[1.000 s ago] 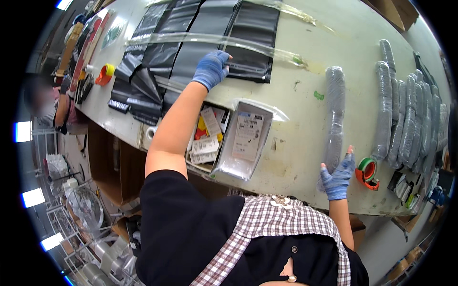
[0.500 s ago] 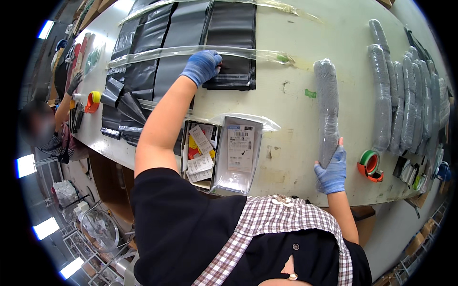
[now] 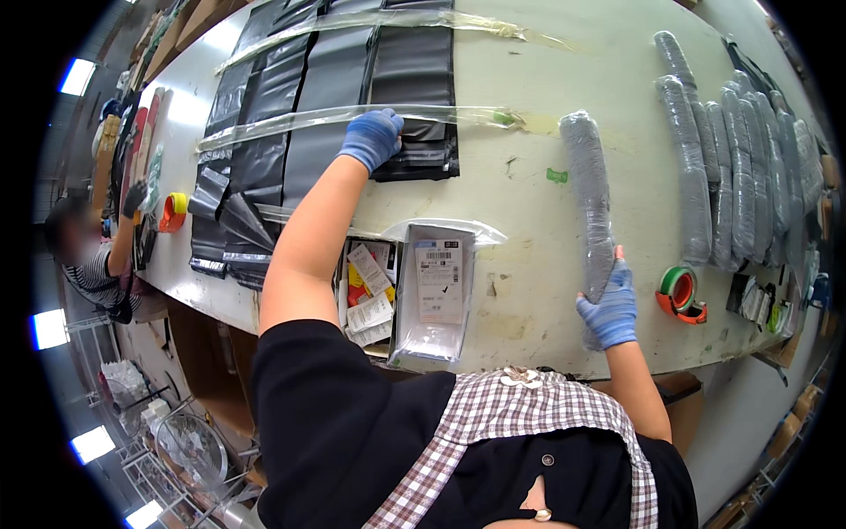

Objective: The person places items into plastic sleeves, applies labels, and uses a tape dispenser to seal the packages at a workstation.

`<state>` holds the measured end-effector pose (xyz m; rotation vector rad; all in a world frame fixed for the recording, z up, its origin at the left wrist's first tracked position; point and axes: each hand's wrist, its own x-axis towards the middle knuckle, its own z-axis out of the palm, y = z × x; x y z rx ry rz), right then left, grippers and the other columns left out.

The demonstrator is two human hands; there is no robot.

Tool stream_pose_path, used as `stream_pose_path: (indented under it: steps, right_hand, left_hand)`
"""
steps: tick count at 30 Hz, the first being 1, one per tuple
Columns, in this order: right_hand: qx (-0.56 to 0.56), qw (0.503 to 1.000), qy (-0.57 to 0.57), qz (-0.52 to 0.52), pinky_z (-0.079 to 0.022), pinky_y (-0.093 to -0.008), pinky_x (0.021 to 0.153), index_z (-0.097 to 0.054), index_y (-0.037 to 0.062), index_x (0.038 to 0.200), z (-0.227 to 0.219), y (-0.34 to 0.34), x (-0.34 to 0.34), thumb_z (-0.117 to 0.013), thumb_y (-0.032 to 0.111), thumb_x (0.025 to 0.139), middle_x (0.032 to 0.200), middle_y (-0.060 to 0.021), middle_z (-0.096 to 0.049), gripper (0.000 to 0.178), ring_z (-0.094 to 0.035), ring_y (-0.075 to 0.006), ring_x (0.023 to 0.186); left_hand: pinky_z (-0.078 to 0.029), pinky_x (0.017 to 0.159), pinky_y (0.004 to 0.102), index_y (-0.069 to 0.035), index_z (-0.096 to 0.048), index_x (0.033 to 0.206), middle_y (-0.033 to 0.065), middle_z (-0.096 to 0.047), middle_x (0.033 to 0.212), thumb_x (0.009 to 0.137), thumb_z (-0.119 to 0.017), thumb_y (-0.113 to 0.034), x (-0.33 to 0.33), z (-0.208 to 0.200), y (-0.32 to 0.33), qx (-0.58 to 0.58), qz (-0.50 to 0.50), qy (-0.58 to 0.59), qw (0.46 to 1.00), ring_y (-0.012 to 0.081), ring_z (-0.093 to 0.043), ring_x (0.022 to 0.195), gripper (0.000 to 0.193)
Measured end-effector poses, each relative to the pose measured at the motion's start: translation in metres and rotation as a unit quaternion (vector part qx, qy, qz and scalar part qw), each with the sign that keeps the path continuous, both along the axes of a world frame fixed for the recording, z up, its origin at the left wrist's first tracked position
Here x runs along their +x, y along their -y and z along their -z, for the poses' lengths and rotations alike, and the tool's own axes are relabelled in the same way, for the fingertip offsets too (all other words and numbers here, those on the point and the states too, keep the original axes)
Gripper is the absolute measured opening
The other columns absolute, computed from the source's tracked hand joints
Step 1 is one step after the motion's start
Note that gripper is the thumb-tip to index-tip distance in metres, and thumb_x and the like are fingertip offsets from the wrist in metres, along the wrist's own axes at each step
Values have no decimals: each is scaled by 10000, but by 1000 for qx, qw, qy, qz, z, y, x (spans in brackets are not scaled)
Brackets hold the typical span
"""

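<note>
My left hand [image 3: 372, 139], in a blue glove, is closed at the right-hand stack of black plastic mailing bags [image 3: 423, 75]. Its fingers pinch the top bag just below a strip of clear tape, and the bag's near part looks creased there. My right hand [image 3: 610, 309], gloved in blue too, grips the near end of a long grey roll [image 3: 586, 181] wrapped in clear plastic. The roll lies lengthwise away from me on the table, its far end free. More black bags [image 3: 264, 132] overlap to the left, under the tape strips.
Several similar grey rolls [image 3: 738, 167] lie side by side at the right. A tape dispenser [image 3: 680, 295] is near my right hand. In front of me sit an open box of labels [image 3: 368, 295] and a clear tray with a printed label [image 3: 438, 286]. A co-worker [image 3: 97, 256] stands at far left.
My left hand has pulled slightly toward me, and the top bag is now raised and creased beside it. My right hand keeps its grip on the roll. The view has shifted a little.
</note>
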<state>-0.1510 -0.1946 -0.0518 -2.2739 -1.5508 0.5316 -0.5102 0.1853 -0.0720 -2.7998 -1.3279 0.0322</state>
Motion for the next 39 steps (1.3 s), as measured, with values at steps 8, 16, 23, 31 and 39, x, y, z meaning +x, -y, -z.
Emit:
stream_pose_path:
  steps: [8,16,23,31,39]
  right_hand:
    - [-40,998,-34,23,-435,-431,1047,-167,7,1543,-6,3,11,-789,231,665,1348,-266,-465,1099,-508,-412,1219]
    - [46,825,-561,49,-392,-408,1085,-261,-3,1494,-12,66,68,-865,249,645,1380,-140,-476,1072,-469,-253,1286]
    - [156,792,-590,20,-328,-398,1128,-264,99,1541,-30,176,105,-876,170,649,1485,-92,-414,1084,-389,-220,1372]
    - [45,882,-469,-30,-403,-322,1060,-327,110,1540,-54,231,94,-756,131,637,1367,-120,-554,1000,-536,-207,1243]
    - [-129,960,-245,-48,-484,-374,990,-277,236,1565,-63,223,99,-718,269,659,1292,-262,-588,1009,-614,-380,1133]
  left_hand:
    - [-494,747,469,-75,-566,933,212,-608,878,879,-578,-198,-11,-56,-2,18,-105,282,953,418,-599,823,135]
    - [-465,792,309,-71,-542,981,50,-543,892,1036,-486,-196,35,-336,99,161,43,677,717,147,-540,844,148]
    - [-484,748,344,-81,-541,950,105,-557,885,865,-612,44,207,-165,225,96,133,446,880,253,-583,815,167]
    - [-513,866,339,-51,-620,1144,116,-681,1022,842,-674,-28,264,58,237,-288,-12,474,832,240,-639,940,307]
    - [-540,864,383,-88,-640,1169,80,-694,1047,858,-714,-114,255,44,252,-158,115,417,887,223,-663,932,321]
